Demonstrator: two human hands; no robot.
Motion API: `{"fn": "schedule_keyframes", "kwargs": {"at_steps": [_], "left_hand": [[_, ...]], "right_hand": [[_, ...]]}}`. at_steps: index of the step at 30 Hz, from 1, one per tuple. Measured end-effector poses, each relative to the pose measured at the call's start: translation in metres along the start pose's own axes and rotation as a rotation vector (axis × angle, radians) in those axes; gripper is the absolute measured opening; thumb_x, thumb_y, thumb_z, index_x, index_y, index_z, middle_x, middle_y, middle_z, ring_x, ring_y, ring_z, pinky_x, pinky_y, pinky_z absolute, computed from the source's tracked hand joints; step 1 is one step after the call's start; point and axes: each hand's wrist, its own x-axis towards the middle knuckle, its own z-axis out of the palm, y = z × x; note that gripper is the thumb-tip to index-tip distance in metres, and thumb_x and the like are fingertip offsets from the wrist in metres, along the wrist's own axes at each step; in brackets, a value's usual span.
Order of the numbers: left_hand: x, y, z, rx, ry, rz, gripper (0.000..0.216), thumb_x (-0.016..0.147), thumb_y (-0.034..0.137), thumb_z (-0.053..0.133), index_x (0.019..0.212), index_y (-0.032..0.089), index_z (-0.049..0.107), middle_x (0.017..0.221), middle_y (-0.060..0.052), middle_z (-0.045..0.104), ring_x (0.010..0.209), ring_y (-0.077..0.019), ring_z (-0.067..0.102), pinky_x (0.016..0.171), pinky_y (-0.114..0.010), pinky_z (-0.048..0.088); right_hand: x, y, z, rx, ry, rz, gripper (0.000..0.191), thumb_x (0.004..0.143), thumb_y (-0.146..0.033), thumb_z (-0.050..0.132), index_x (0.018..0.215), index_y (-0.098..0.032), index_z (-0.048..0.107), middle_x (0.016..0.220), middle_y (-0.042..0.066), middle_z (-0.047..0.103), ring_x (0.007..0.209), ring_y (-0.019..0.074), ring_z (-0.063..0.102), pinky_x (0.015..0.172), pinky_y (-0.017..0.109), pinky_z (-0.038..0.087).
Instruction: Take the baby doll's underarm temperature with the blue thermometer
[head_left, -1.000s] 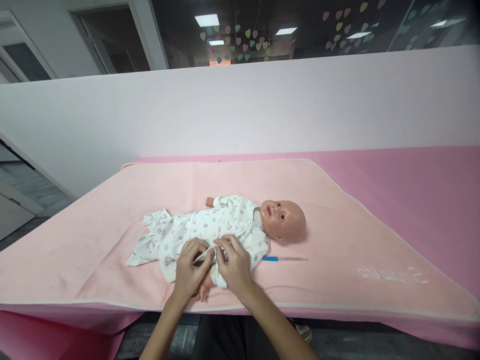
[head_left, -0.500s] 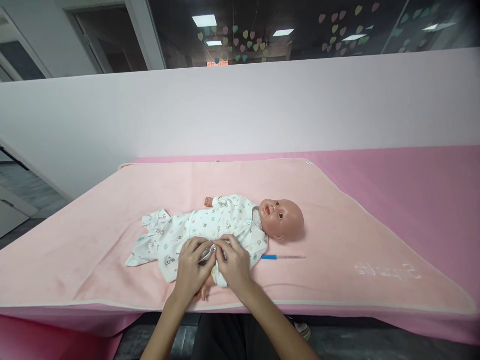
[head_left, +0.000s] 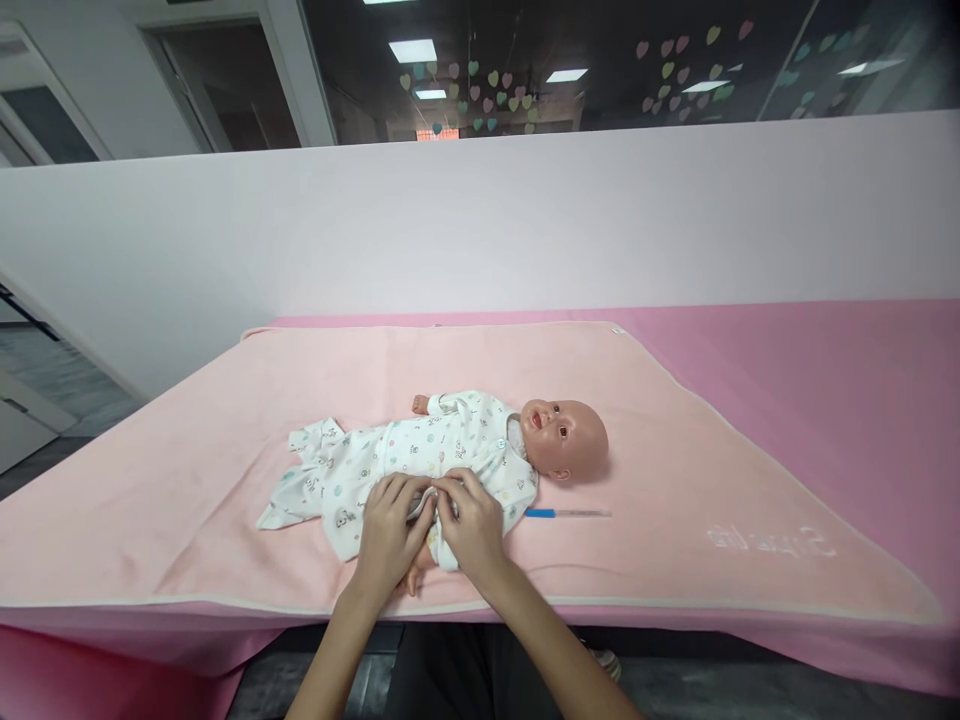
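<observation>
At left, I see the patterned garment [head_left: 346,480] on the peach blanket [head_left: 187,480]. My left hand [head_left: 391,530] pinches its near edge; just beside, my right hand [head_left: 474,525] does too. That edge seems to gape, so I judge closing remains; head rightmost, the doll [head_left: 577,440] already wears it.

A bald doll [head_left: 568,440] lies on its back, head rightward, its white patterned outfit [head_left: 424,447] gathered at the near side.

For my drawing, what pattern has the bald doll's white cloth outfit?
The outfit has small scattered prints; see head view.
</observation>
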Motion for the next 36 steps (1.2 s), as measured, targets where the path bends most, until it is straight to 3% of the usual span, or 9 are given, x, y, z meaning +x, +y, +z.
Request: {"fn": "schedule_keyframes", "kwargs": {"at_steps": [19,27,36], "left_hand": [[-0.0008,0.0006,0.0009,0.006,-0.044,-0.037,0.015,0.084,0.026,0.042,0.093,0.020,0.053,0.091,-0.005,0.054,0.088,-0.0200,0.048,0.078,-0.035,0.039],[-0.0042,-0.0046,0.0032,-0.069,0.001,-0.080,0.017,0.080,0.024,0.047,0.094,0.021,0.056,0.114,-0.007,0.047,0.108,-0.0227,0.044,0.091,-0.040,0.038],[-0.0064,-0.0075,0.0035,-0.145,0.006,-0.082,0.018,0.084,0.027,0.044,0.095,0.021,0.056,0.110,-0.008,0.050,0.106,-0.0222,0.045,0.091,-0.041,0.038]], "right_hand": [[-0.0011,0.0001,0.0001,0.005,0.015,-0.013,0.023,0.082,-0.013,0.044,0.087,-0.022,0.065,0.085,0.002,0.061,0.072,0.0112,0.058,0.064,0.020,0.043],[-0.0015,-0.0009,-0.0010,0.033,0.048,-0.039,0.025,0.083,-0.012,0.041,0.086,-0.021,0.064,0.082,0.003,0.062,0.072,0.0115,0.059,0.066,0.020,0.044],[-0.0019,0.0003,-0.0005,0.039,0.066,-0.057,0.026,0.084,-0.012,0.040,0.086,-0.021,0.064,0.081,0.003,0.062,0.073,0.0118,0.059,0.069,0.021,0.046]]}}
